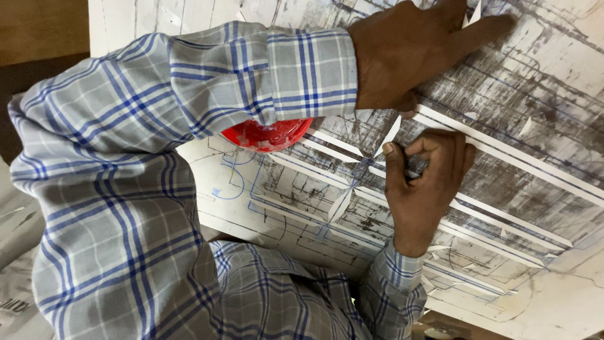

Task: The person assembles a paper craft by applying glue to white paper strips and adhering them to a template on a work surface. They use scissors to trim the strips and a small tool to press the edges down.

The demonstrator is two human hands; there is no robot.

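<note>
A large board (535, 107) with grey smudges and blue pen lines carries long white strips (503, 151) and small pointed white slivers laid in a star pattern (343, 201). My left hand (409, 53) reaches across to the board's top, palm down, one finger stretched out and pressing beside a small white sliver (473, 12). My right hand (425, 189) rests on the strips in the middle, thumb and curled fingers pinched on a thin pointed white sliver (391, 133) that stands just above the thumb.
A red round dish (270, 133) sits on the board, half hidden under my left plaid sleeve (189, 82). Brown surface (38, 28) shows at top left. Printed paper (16, 302) lies at the bottom left.
</note>
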